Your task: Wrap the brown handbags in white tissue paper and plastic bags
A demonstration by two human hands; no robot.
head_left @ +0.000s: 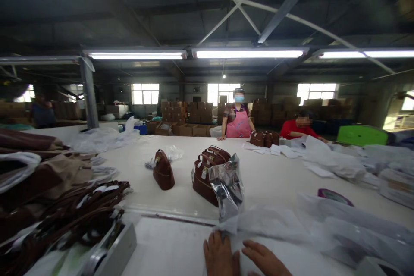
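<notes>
Under glowing tube lights, brown bags are seen across the white counter, left hand and right hand held unclenched.

My left hand, back upward, is just on my side of the silver bag, fingers stretched toward it. My right hand, nearer me and rightward of the bag, slants its loosely straight fingers leftward.

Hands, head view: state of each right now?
Left hand: open, back up; anything under the palm is hidden.
Right hand: open, fingers extended, nothing visibly held.
</notes>
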